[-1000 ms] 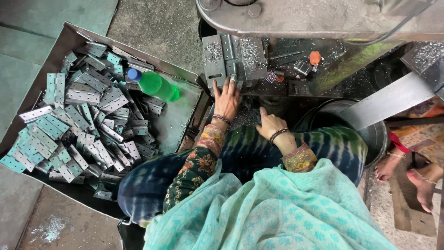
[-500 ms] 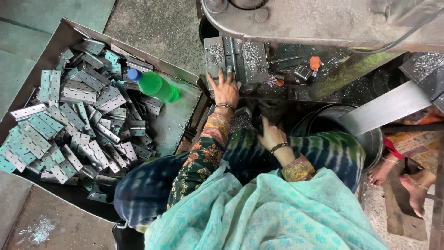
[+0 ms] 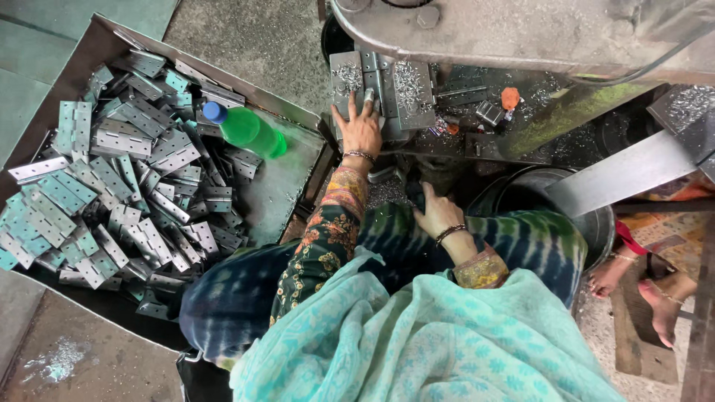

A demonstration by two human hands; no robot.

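**Hinge plate being pressed flat at the machine bed**

A green plastic bottle (image 3: 253, 132) with a blue cap is lying on its side in the sheet-metal tray (image 3: 290, 186), at the right edge of a heap of grey metal hinges (image 3: 112, 186). The bottle's label cannot be made out. The hinges are flat, drilled and dull, some tinted bluish green, and are being kept piled against the tray's left and far walls; a bare strip of tray floor is being left open beside the bottle.

The left hand (image 3: 360, 130) is being laid open, fingers spread, on a grey hinge plate (image 3: 372, 93) on the machine's worktop (image 3: 477, 145), which is strewn with bright metal shavings. The plate is lying just under the machine's overhanging grey body (image 3: 521, 30). A small orange piece (image 3: 510, 97) is sitting to the right, well apart from the hand.

The right hand (image 3: 438, 216) is being rested on the lap, fingers loosely curled, nothing seen in it. A steel bucket (image 3: 588, 223) is standing just beside the right knee.
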